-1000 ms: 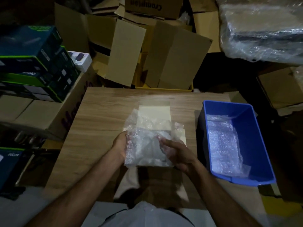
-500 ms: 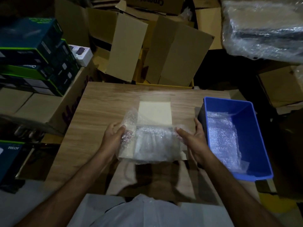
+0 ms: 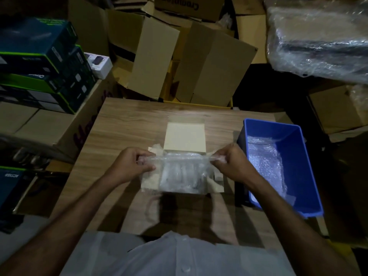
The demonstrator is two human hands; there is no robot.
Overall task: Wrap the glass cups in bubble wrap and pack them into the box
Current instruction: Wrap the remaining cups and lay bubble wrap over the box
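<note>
Now both hands are working over the bench (image 3: 123, 126): the left hand (image 3: 133, 164) and right hand (image 3: 232, 163) are each pinching an end of the bubble wrap (image 3: 182, 172), fingers clamped on it, stretching it across the open box (image 3: 185, 141). Just beside, a blue bin (image 3: 306, 176) is holding more wrap.

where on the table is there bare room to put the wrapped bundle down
Bare wood lies on the table left of the box, out to the left edge, and along the far edge behind the box. The right side is crowded: the blue bin stands close beside the right hand, leaving only a narrow strip.
</note>
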